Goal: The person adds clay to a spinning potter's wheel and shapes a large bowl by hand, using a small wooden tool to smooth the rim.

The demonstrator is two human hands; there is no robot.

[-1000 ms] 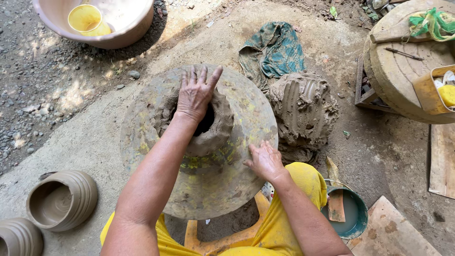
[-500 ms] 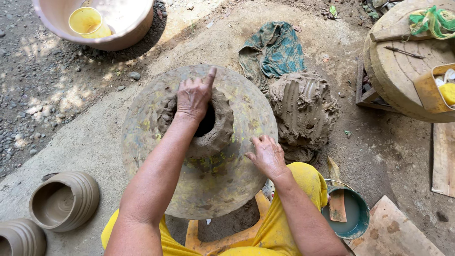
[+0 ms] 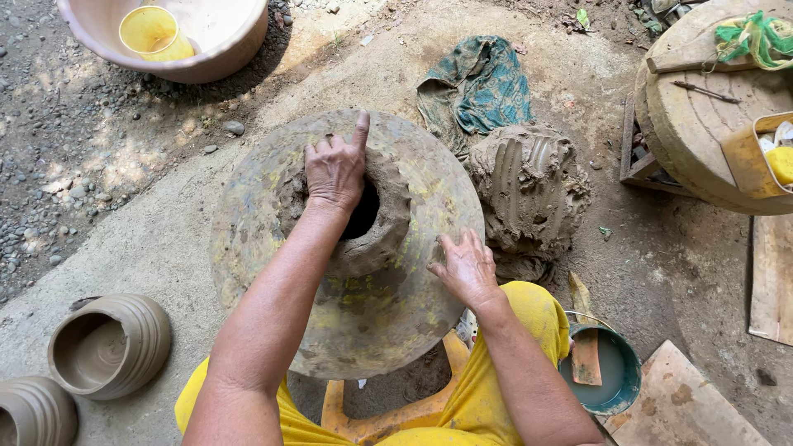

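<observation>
A low, thick-walled ring of wet grey-brown clay (image 3: 376, 219) is seen at the centre of a broad, round, clay-smeared potter's wheel disc (image 3: 273, 173), which sits on the concrete ground just beyond the person's knees. The left hand (image 3: 334, 172) is laid flat over the far-left rim of the ring, fingers spread and the forefinger stretched towards the far side; nothing is clasped, the palm is merely pressed on the clay. The right hand (image 3: 467, 268) is rested open on the near-right part of the disc, fingers loosely extended, with nothing held.

The clay is judged to be soft, heavy for its bulk and slippery, so that it would be dented by any pinch. It is best taken at the rim between the flat of the fingers inside and outside, with even pressure, and supported low on the wall, where it is thickest.

To the right of the disc a large ridged lump of raw grey clay (image 3: 529, 186) lies, with a crumpled teal patterned cloth (image 3: 479, 83) beyond it. A small teal bucket of water (image 3: 607, 376) stands near right. Two ribbed unfired clay pots (image 3: 111, 343) are set near left, and a pale basin holding a yellow cup (image 3: 153, 33) is placed far left.
</observation>
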